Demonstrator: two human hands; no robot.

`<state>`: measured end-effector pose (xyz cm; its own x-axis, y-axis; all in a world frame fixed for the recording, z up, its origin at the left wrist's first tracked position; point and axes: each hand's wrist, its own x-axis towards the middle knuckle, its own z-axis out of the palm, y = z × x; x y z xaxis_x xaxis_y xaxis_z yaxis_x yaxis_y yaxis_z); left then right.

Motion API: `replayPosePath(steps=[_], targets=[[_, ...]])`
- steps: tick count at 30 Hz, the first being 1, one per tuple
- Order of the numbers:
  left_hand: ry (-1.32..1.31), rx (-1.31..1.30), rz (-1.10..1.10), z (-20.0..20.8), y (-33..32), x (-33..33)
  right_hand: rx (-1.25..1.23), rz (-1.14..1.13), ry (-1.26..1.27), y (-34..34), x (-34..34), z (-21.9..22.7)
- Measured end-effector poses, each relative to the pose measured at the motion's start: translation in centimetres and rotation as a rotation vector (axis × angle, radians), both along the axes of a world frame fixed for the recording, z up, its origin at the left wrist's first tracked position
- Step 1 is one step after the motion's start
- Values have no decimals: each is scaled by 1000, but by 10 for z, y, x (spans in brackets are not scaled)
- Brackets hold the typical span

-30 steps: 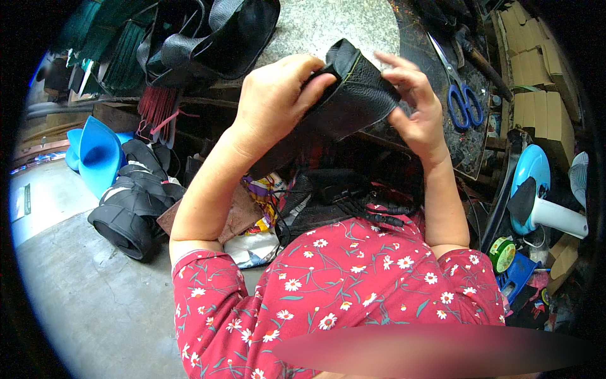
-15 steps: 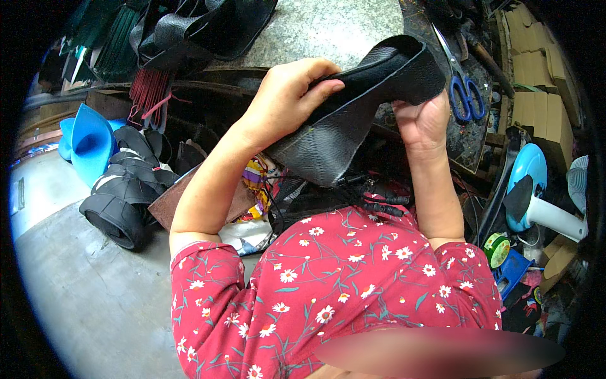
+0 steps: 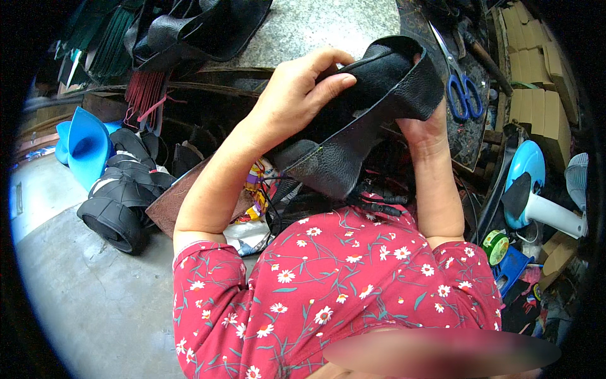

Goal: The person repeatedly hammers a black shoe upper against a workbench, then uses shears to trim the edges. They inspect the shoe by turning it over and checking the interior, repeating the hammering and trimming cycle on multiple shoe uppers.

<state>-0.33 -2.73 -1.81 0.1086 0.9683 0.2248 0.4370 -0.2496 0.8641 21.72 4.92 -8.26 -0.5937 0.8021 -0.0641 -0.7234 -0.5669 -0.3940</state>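
I hold a curved piece of black grained leather (image 3: 353, 136), shaped like a shoe upper, in front of my chest. My left hand (image 3: 297, 95) grips its upper left part, thumb on the near face and fingers curled over the top edge. My right hand (image 3: 424, 129) is behind and under the right end, mostly hidden by the leather; only the palm heel and wrist show. A grey stone-topped bench (image 3: 315, 25) lies just beyond the leather.
Blue-handled scissors (image 3: 462, 88) lie on the bench at right. More black leather pieces (image 3: 196, 28) are piled at the bench's far left. Stacked black soles (image 3: 117, 202) and a blue funnel shape (image 3: 82, 145) sit on the floor at left. A blue fan (image 3: 536, 189) and cardboard boxes (image 3: 536, 95) stand at right.
The leather piece has been turned and stretched out: it hangs lower and wider, with the right end raised. My left hand shifted its grip along the top edge.
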Motion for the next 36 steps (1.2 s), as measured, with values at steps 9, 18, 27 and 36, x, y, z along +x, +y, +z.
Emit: replayPosePath(steps=[9, 18, 27, 36], targets=[[131, -28, 22, 2, 5, -9, 187, -71, -109, -6, -15, 22], [92, 143, 124, 1, 4, -2, 1052, -674, -1076, -11, -14, 36], [96, 111, 8, 0, 3, -6, 291, -247, -242, -1, 2, 42], [-149, 5, 89, -9, 12, 1, 175, -176, -164, 2, -9, 26]])
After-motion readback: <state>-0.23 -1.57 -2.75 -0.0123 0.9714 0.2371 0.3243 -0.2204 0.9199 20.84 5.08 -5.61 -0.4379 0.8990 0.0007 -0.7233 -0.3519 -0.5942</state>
